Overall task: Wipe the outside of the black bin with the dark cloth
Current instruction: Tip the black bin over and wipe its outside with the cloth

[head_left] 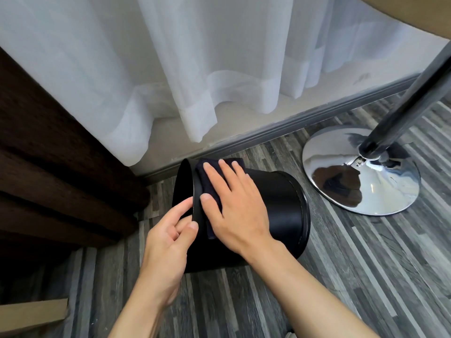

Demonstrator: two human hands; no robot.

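- The black bin (273, 206) lies tipped on its side on the grey plank floor (366, 276), its open mouth turned to my left and its base toward the chrome lamp base (361, 176), which sits near it but apart.
- My left hand (168, 240) pinches the bin's rim (195, 191), thumb on one side and fingers curled on the other. I judge this is the anchor, so I keep that pinch firm enough that the bin cannot roll while I rub.
- My right hand (234, 206) lies flat and open, fingers spread, pressing the dark cloth (207, 176) against the outer wall just behind the rim. It grips nothing; it only holds the cloth down by palm pressure.
- To wipe well, I would draw the flat palm along the wall from rim toward base in long overlapping strokes, keeping the cloth folded under the fingers so it does not bunch.
- The side against the floor is hidden, so I expect to turn the bin by the rim in steps to bring each strip up.
- The white curtain (195, 81) hangs close behind; I keep my strokes clear of its hem.
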